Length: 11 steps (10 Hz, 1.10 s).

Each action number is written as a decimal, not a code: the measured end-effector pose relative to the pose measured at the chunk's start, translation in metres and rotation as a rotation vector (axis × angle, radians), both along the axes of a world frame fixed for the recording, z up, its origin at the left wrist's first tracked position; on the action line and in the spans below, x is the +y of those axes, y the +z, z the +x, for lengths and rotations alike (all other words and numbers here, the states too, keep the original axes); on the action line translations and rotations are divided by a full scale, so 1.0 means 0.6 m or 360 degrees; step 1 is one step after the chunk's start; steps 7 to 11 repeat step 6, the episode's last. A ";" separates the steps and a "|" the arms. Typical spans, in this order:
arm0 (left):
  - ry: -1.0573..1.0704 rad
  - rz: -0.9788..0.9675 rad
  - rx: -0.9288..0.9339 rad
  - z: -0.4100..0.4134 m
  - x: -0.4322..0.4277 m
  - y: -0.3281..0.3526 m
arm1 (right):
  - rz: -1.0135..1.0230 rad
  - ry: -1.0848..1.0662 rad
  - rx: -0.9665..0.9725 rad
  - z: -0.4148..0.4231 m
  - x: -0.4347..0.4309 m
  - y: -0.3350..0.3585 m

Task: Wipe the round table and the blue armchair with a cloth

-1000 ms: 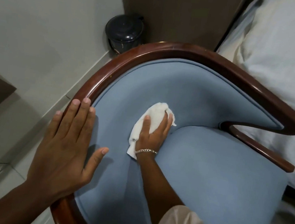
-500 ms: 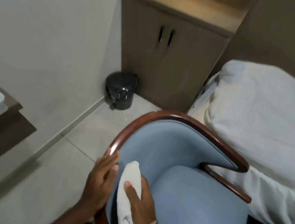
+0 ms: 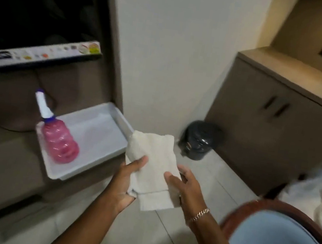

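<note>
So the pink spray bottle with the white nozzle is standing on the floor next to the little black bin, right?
Not quite. In the head view the pink spray bottle with the white nozzle stands in the shallow white tray on the brown counter, away from the little black bin, which is on the floor.

To your left, the brown worktop (image 3: pixel 1 161) carries a white tray (image 3: pixel 100 134), with a pink spray bottle (image 3: pixel 59 145) standing upright in its near-left corner. The tiled floor (image 3: pixel 140 232) holds a black bin (image 3: pixel 200 140) beside the cabinet (image 3: pixel 277 138).
</note>
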<state>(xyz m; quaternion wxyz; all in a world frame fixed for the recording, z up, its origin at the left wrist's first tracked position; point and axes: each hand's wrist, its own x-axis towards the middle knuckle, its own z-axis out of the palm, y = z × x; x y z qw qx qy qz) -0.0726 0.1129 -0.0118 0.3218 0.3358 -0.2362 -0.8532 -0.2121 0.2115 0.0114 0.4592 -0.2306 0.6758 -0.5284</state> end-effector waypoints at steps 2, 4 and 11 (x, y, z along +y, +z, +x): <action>0.0620 -0.0202 -0.0509 0.075 -0.175 -0.014 | -0.0149 0.0234 0.0451 0.075 -0.245 -0.023; 0.0433 -0.0547 -0.1673 0.093 -0.269 -0.032 | 0.0146 0.0427 0.0835 0.111 -0.419 -0.075; 0.0166 -0.0595 -0.1928 0.108 -0.235 -0.076 | 0.0301 0.0671 0.1311 0.130 -0.425 -0.096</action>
